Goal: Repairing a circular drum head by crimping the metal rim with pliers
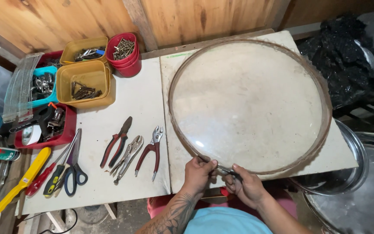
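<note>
A large round clear lid point(247, 104) with a brownish rim lies flat on the white worktop point(135, 99). My left hand point(198, 173) pinches the lid's near rim. My right hand point(245, 186) grips a small metal tool point(227, 170), which looks like pliers, and its tip touches the same rim right beside my left fingers. Both hands sit at the table's front edge.
Left of the lid lie three pliers point(130, 149), scissors point(75, 167) and screwdrivers point(50, 173). Yellow point(85, 78), red point(125, 54) and teal tubs of screws stand at the back left. Big metal basins point(351, 182) sit at the right, black plastic point(347, 56) behind them.
</note>
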